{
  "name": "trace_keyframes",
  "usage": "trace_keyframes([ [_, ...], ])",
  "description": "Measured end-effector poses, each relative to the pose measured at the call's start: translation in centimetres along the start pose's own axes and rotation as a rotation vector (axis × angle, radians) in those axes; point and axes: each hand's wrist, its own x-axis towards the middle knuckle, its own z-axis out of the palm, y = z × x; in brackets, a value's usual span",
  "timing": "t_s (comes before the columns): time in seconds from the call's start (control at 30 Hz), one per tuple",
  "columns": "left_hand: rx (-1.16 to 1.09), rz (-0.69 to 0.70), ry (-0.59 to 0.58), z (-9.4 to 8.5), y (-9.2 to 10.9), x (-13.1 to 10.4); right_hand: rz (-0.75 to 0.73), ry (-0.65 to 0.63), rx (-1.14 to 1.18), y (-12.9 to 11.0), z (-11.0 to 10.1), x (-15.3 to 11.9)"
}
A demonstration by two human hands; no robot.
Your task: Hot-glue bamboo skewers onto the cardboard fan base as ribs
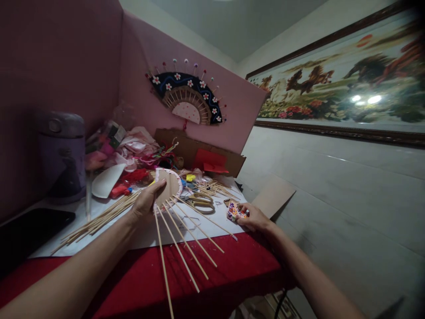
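A cardboard half-disc (171, 188) with a pale patterned rim is pinched in my left hand (148, 198), thumb on its face. Several thin wooden sticks (186, 237) fan out from its lower edge over the red cloth. On the right side of the white paper, my right hand (254, 217) has its fingers closed on a small piece of colourful patterned material (235, 212). Gold-handled scissors (201, 203) lie between the two hands, partly behind the sticks.
Loose sticks (102, 215) lie left, near a dark phone (40, 228) and a purple bottle (64, 155). Fabric and yarn (136, 148) are heaped behind. A decorated fan (189, 91) hangs on the pink board (232, 110). The red tablecloth (245, 261) ends at the right.
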Motion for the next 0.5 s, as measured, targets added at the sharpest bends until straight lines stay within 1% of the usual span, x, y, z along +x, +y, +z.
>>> trace_keyframes([
  [0.07,-0.004,-0.004,0.007,0.0,0.0,0.0,0.025,-0.043,0.036,0.0,-0.3,0.0],
  [0.2,-0.004,-0.006,0.012,0.1,-0.1,0.0,0.086,-0.051,0.055,-0.3,-0.8,0.1],
  [0.37,0.021,0.002,0.041,0.3,-0.1,-0.1,0.145,-0.069,0.319,-0.3,-0.9,0.0],
  [0.43,0.021,0.002,0.043,0.2,-0.1,0.0,0.152,-0.03,0.381,-0.2,-1.0,-0.1],
  [0.5,0.027,-0.006,0.032,0.1,-0.2,0.2,0.151,0.067,0.44,-0.3,-1.2,-0.3],
])
